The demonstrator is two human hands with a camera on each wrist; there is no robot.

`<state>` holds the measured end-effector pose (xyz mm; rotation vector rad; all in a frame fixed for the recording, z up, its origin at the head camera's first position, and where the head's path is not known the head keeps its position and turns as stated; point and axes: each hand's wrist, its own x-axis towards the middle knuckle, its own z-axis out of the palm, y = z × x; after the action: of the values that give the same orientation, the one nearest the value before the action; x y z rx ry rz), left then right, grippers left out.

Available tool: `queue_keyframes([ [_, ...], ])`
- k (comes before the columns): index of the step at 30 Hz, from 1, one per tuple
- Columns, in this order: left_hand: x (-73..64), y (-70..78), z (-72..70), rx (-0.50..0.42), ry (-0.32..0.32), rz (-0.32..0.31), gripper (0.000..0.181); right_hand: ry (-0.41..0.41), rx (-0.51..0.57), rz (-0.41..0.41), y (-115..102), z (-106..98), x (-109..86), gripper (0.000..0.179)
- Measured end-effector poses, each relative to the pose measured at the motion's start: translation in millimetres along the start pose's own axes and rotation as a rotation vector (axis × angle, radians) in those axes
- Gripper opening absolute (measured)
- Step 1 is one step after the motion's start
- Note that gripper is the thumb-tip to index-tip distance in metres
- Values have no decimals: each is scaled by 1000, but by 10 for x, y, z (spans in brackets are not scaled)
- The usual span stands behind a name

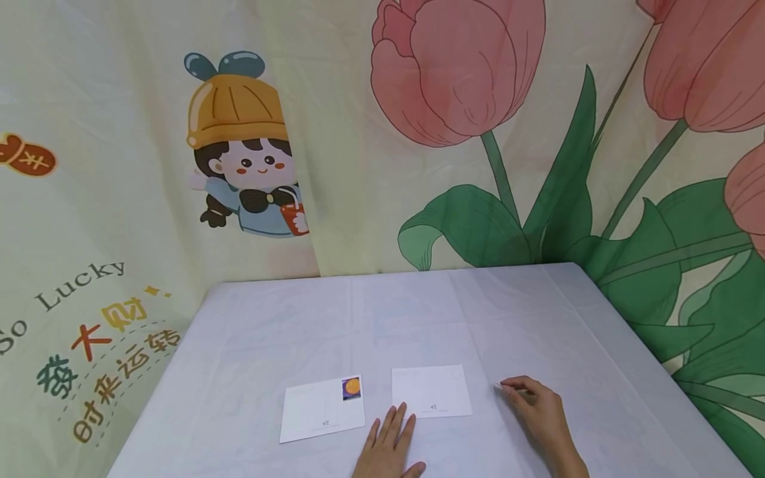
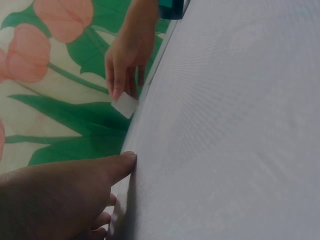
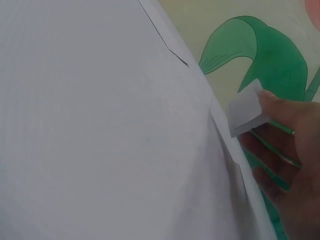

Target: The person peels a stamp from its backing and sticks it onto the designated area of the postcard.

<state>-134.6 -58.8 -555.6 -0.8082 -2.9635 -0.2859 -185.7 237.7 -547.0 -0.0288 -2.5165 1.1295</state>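
Observation:
Two white mailing cards lie on the white-covered table. The left card (image 1: 317, 415) bears a purple-and-orange stamp (image 1: 351, 388) at its upper right corner. The right card (image 1: 430, 392) has only small dark print near its lower edge. My left hand (image 1: 387, 448) lies with straight, spread fingers, fingertips at the right card's lower left corner. To the right of that card, my right hand (image 1: 540, 415) pinches a small white stamp (image 3: 245, 110) with perforated edges between thumb and fingers. The stamp's pale side shows in both wrist views, held just above the table.
The white tablecloth (image 1: 406, 318) covers the table and has faint fold lines. Behind it hangs a curtain (image 1: 346, 133) printed with tulips, a cartoon child and lettering. A teal band (image 2: 171, 9) sits around the right wrist.

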Motion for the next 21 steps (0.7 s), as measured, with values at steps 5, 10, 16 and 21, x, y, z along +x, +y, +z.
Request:
queue_keyframes([
  [5, -6, 5, 5, 11, -3, -1, 72, 0, 13, 13, -54, -11, -4, 5],
  [10, -11, 14, -11, 34, 35, 10, 70, 11, 61, 39, -109, -15, -20, 6],
  [16, -15, 21, -33, 27, 30, 8, 71, -11, 164, 76, -200, 14, -32, 5],
  [21, -11, 20, -22, 17, 19, 1, 72, -31, 218, 54, -273, 58, -62, 6],
])
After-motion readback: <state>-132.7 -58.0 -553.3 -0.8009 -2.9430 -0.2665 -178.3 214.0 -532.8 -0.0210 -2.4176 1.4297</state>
